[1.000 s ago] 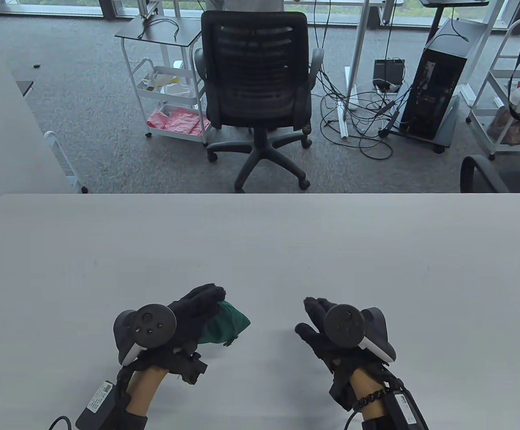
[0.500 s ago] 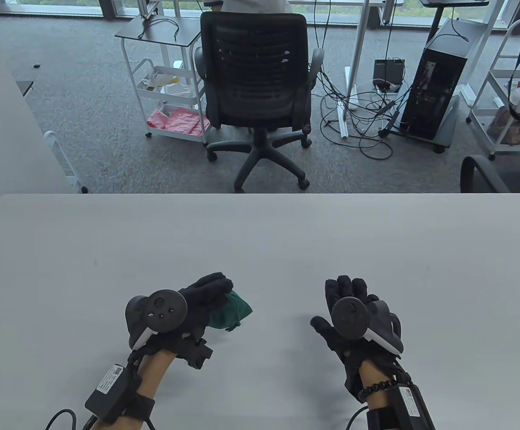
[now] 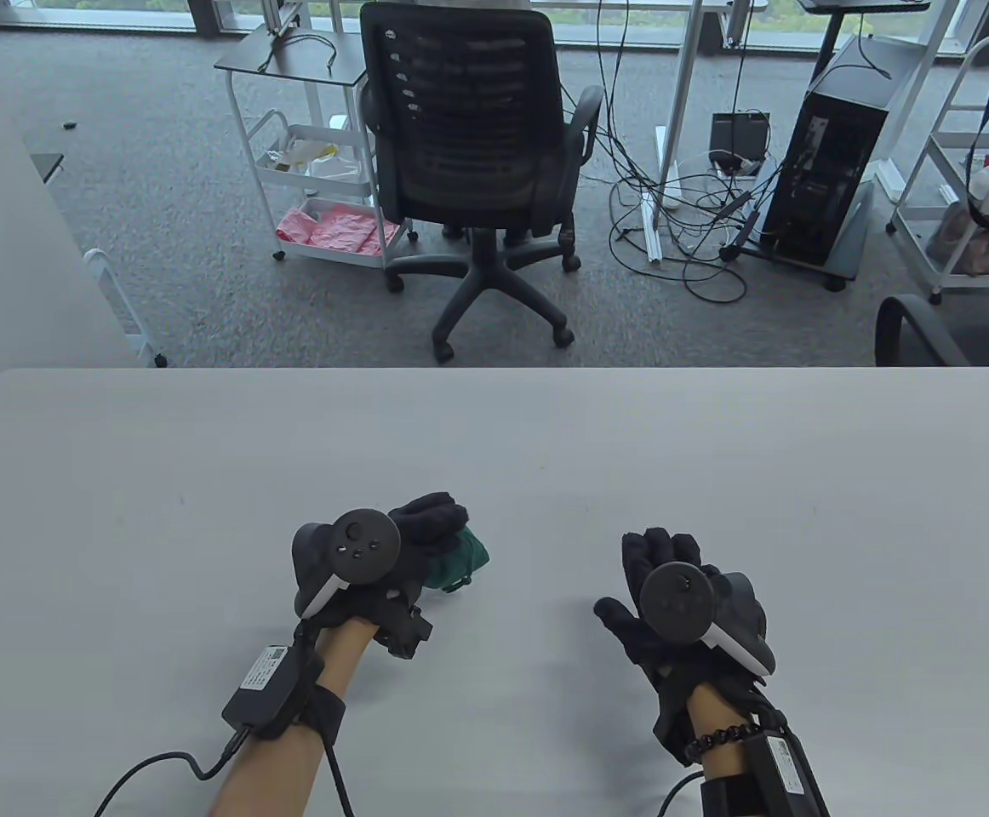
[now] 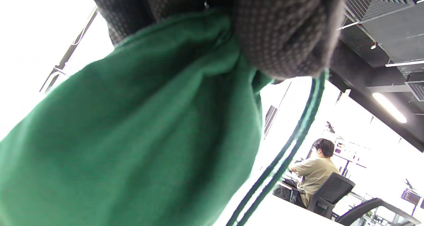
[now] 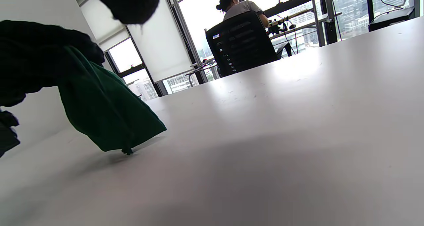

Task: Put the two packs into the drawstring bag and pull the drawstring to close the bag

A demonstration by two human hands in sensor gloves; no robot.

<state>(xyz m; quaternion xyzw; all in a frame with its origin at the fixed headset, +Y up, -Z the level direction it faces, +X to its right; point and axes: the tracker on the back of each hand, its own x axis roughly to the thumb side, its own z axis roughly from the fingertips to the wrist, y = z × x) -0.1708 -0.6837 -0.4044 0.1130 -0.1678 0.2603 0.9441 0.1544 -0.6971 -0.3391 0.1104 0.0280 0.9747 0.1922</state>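
Observation:
My left hand [image 3: 426, 528] grips the gathered top of a green drawstring bag [image 3: 462, 557] near the table's front centre. In the right wrist view the bag [image 5: 102, 113] hangs from that hand with its lower corner touching the table. The left wrist view is filled by the green cloth [image 4: 132, 136], and a striped green drawstring [image 4: 285, 153] hangs down beside it. My right hand [image 3: 660, 553] lies flat on the table to the right, fingers straight, holding nothing. No packs show in any view.
The grey table [image 3: 494, 442] stretches wide beyond both hands. Behind its far edge stands a black office chair [image 3: 469, 162], with a white cart [image 3: 316, 170] and a computer tower [image 3: 835, 153] on the floor.
My left hand has carried the bag forward and to the right. My right hand turned flat and spread its fingers on the table. The office chair behind shifted left.

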